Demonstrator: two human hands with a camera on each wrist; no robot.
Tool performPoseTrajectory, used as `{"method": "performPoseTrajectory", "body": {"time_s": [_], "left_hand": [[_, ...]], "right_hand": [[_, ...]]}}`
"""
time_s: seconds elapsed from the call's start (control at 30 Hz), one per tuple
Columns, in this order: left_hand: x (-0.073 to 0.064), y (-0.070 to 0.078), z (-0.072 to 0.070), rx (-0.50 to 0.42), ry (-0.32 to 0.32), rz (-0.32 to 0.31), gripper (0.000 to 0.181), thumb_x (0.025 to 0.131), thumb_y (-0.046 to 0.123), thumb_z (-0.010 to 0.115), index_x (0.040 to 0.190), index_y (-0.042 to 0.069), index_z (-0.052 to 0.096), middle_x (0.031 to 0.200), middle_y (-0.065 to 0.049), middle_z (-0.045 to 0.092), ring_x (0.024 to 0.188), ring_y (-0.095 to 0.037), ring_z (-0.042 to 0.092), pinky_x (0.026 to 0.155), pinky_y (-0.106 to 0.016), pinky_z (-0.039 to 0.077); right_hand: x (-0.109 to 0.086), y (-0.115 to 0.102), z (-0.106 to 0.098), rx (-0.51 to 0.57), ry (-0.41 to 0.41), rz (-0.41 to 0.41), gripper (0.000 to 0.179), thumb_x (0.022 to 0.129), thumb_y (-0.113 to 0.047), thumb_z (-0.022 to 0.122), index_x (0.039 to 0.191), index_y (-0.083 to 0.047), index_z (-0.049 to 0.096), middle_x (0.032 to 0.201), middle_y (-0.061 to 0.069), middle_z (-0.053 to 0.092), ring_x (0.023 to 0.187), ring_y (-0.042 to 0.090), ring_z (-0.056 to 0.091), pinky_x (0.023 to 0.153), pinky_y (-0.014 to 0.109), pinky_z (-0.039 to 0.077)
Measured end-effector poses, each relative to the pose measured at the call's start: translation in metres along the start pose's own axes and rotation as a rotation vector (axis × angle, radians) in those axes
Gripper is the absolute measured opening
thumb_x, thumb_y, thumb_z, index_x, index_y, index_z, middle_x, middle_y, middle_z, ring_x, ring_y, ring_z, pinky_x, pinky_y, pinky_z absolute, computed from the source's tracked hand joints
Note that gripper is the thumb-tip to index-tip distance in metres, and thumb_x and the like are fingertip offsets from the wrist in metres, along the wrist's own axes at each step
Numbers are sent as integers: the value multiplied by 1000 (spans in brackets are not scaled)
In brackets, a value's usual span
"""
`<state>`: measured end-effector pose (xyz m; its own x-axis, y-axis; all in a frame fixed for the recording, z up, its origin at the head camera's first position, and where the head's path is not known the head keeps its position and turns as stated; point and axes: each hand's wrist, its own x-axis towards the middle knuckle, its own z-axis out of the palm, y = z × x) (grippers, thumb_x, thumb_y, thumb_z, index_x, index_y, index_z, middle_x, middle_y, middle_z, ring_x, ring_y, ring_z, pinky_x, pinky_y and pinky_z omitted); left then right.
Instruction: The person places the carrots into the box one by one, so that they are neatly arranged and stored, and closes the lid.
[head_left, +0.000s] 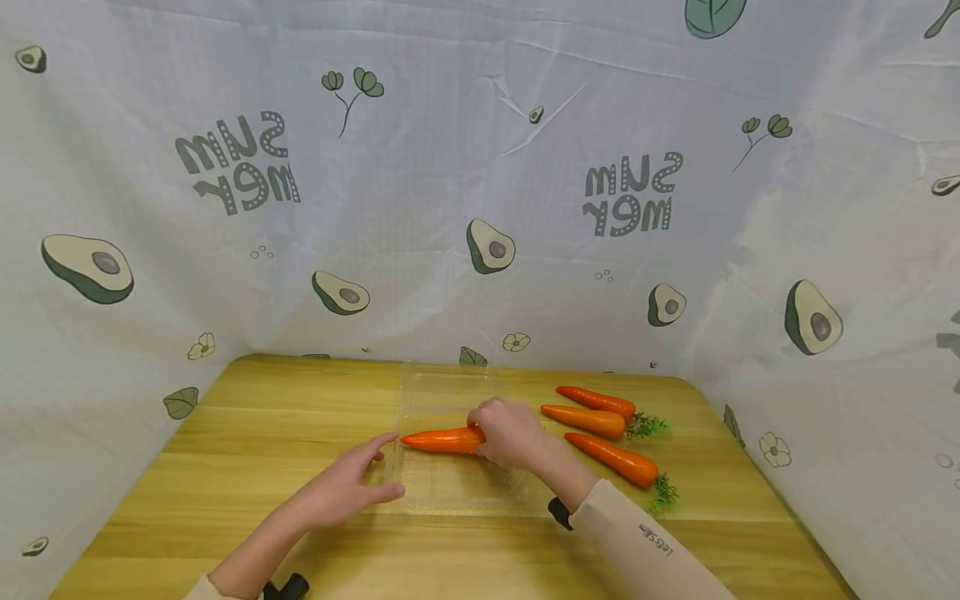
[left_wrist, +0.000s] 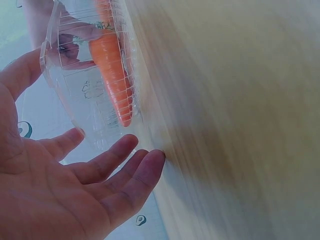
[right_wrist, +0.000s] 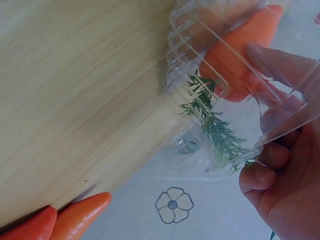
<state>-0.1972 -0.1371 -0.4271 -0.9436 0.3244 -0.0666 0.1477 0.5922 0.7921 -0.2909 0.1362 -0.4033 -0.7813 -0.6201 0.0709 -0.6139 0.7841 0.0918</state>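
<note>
An orange carrot (head_left: pixel 442 441) lies sideways in a clear plastic box (head_left: pixel 442 498), its tip toward the left wall. My right hand (head_left: pixel 513 435) reaches into the box and grips the carrot's thick end between thumb and fingers. The carrot's green leaves (right_wrist: pixel 222 132) show through the clear wall in the right wrist view. At the box's left side is my left hand (head_left: pixel 337 490), thumb and fingers spread, fingertips right by the rim. In the left wrist view its palm (left_wrist: pixel 55 185) is turned up with nothing in it.
To the right of the box lie three more carrots with green tops: a far one (head_left: pixel 596 401), a middle one (head_left: pixel 585 420) and a near one (head_left: pixel 615 460). The box's lid (head_left: pixel 450 385) is folded back behind it. A printed curtain (head_left: pixel 420 183) encloses the wooden table (head_left: pixel 300 400).
</note>
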Motion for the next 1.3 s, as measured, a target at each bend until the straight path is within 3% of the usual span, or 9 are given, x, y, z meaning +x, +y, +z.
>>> {"method": "performPoseTrajectory", "body": {"time_s": [0.5,0.83,1.3], "left_hand": [[-1,0,0,3,4,-8,83,91,47,73,157,15,35,145,-19,50,133,-39,49,100,-65,44],[-2,0,-1,12,11,-7,84,90,47,73,157,14,35,146,-20,50,134,-40,48,103,-66,41],[-2,2,-1,19,11,-10,84,90,46,74,158,14,35,146,-20,50,134,-40,47,103,-66,41]], "right_hand": [[-3,1,-1,2,7,-16,31,77,-31,87,103,-19,76,94,-6,72,86,15,62,63,33,50],[-2,2,-3,-24,12,-26,36,78,-36,86,108,-19,77,99,-4,72,92,18,62,81,39,52],[0,2,-2,-42,12,-39,24,81,-32,85,99,-19,76,85,-7,66,84,16,58,77,36,49]]}}
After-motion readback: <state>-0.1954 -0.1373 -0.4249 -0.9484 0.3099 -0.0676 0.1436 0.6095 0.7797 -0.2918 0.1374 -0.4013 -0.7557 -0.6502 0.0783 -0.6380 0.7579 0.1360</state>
